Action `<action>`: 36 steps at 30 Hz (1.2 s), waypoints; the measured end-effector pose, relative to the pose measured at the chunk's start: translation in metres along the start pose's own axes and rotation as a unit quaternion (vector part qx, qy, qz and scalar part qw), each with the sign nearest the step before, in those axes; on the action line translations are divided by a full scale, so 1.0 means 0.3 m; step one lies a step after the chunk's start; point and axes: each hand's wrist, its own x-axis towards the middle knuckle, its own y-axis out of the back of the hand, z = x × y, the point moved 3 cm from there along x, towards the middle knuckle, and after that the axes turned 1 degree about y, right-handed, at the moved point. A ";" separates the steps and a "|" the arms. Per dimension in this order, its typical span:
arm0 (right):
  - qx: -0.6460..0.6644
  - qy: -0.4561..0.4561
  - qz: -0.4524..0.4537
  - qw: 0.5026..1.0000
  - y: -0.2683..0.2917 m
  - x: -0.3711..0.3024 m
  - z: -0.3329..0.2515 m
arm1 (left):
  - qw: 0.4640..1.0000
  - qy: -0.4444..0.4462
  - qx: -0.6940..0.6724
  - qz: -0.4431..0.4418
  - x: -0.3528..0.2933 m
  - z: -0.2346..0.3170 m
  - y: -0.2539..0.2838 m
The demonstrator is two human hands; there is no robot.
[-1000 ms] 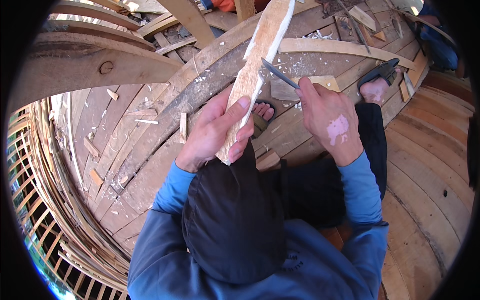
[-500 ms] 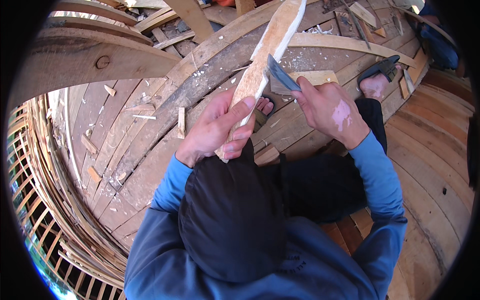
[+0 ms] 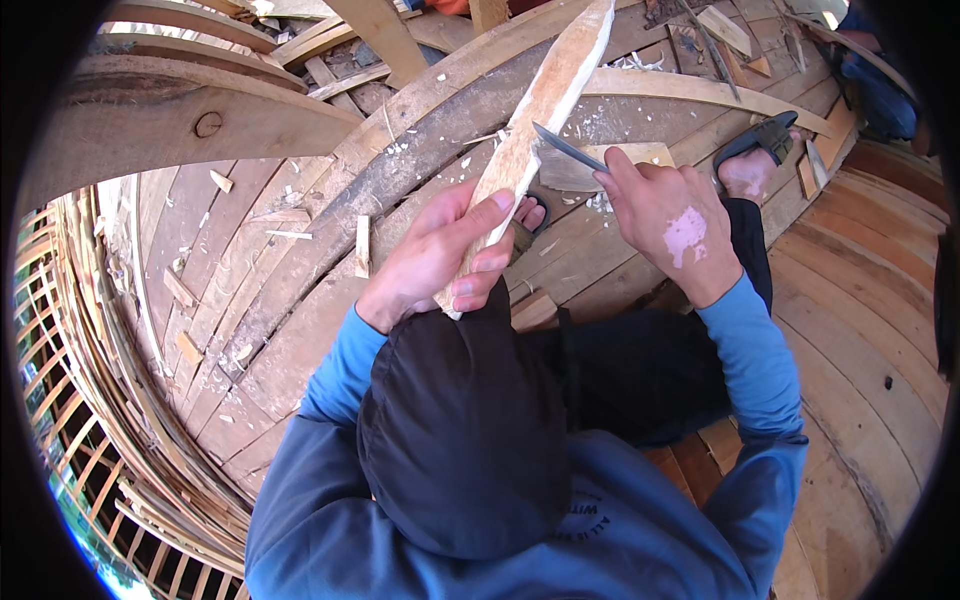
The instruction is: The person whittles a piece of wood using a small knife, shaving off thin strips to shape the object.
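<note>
My left hand is closed around the lower end of a long, flat piece of wood, tan on its face with a pale cut edge and a pointed far end. The piece slants up and away to the right. In my right hand is a knife with a dark grey blade; the fingers hide its handle. The blade's tip lies at the right edge of the wood, by a notch in that edge. From this view I cannot tell whether it touches.
Curved planks make up the floor, strewn with shavings and offcuts. A thick curved beam rises at left, above a slatted lattice. A sandalled foot rests at right. Another person's blue clothing shows far right.
The knife blade has turned flatter, showing its thin edge rather than its broad side, and the right hand has shifted slightly. The wood and left hand have moved a little to the right.
</note>
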 end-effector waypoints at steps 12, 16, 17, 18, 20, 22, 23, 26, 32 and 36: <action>0.134 0.034 -0.060 0.989 -0.062 -0.001 0.020 | 0.999 0.018 0.041 0.001 0.004 -0.011 0.009; 0.209 0.066 -0.064 0.974 -0.110 -0.007 0.046 | 0.999 0.029 0.038 -0.008 0.013 -0.018 0.020; 0.216 0.068 -0.074 0.971 -0.123 -0.005 0.051 | 0.999 0.031 0.038 -0.009 0.013 -0.018 0.022; 0.222 0.070 -0.085 0.969 -0.133 0.001 0.056 | 0.999 0.037 0.028 -0.009 0.013 -0.020 0.025; 0.225 0.070 -0.108 0.966 -0.138 0.000 0.063 | 0.999 0.049 0.008 -0.012 0.016 -0.025 0.030; 0.219 0.066 -0.131 0.965 -0.133 -0.007 0.075 | 0.998 0.061 -0.025 -0.008 0.022 -0.033 0.024; 0.208 0.078 -0.118 0.968 -0.128 -0.008 0.085 | 0.997 0.067 -0.041 -0.007 0.026 -0.036 0.021; 0.148 0.093 -0.085 0.981 -0.104 -0.005 0.099 | 0.996 0.078 -0.032 -0.036 0.022 -0.031 0.021; 0.017 0.004 -0.069 0.997 -0.037 -0.044 0.038 | 0.997 0.070 -0.028 -0.026 0.029 -0.035 0.019; 0.069 0.019 -0.087 0.994 -0.046 -0.052 0.043 | 0.998 0.067 0.001 -0.015 0.029 -0.035 0.002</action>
